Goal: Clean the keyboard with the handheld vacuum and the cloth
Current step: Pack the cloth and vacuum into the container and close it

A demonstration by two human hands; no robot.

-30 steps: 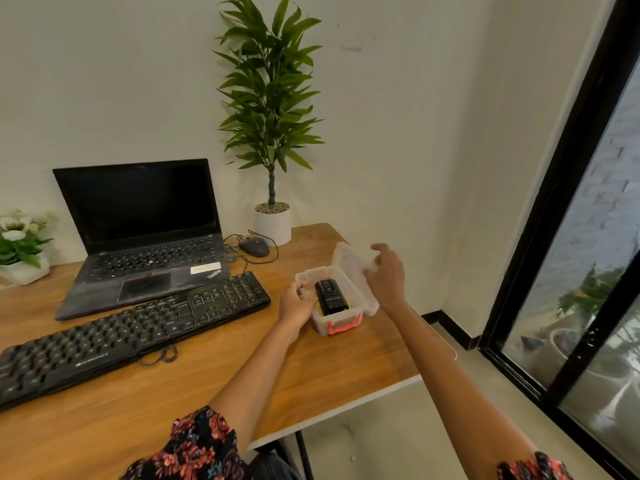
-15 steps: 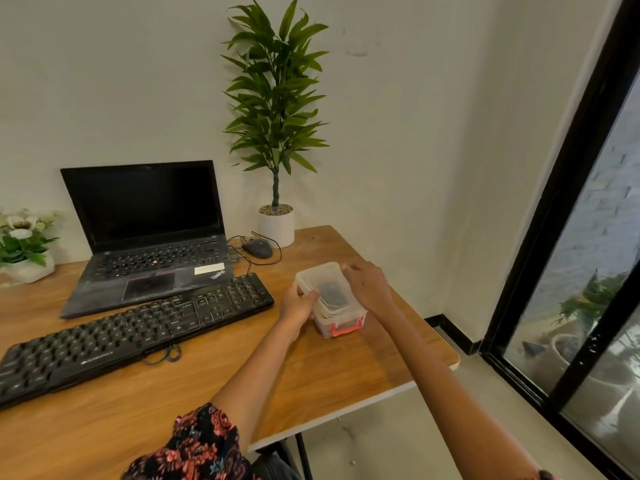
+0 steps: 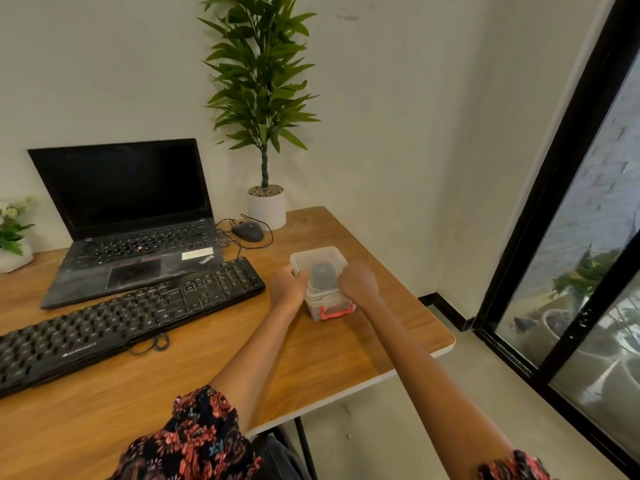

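At the right end of the bench [image 3: 363, 344], we hold a small clear box [image 3: 323, 271] between both hands. Our left hand [image 3: 288, 282] grips its left wall, fingers curled round the edge, likely to keep it from sliding. Our right hand [image 3: 356, 284] rests on the lid's right side with fingers bent down over the rim, seemingly pressing it shut. Through the lid a dark device [image 3: 323, 276] shows, probably the vacuum, so it lies inside the box. A red latch [image 3: 334, 310] faces us on the near wall. To the left, the keyboard [image 3: 128, 317] lies untouched before the laptop [image 3: 131, 216], well apart from the box. We see no cloth anywhere.
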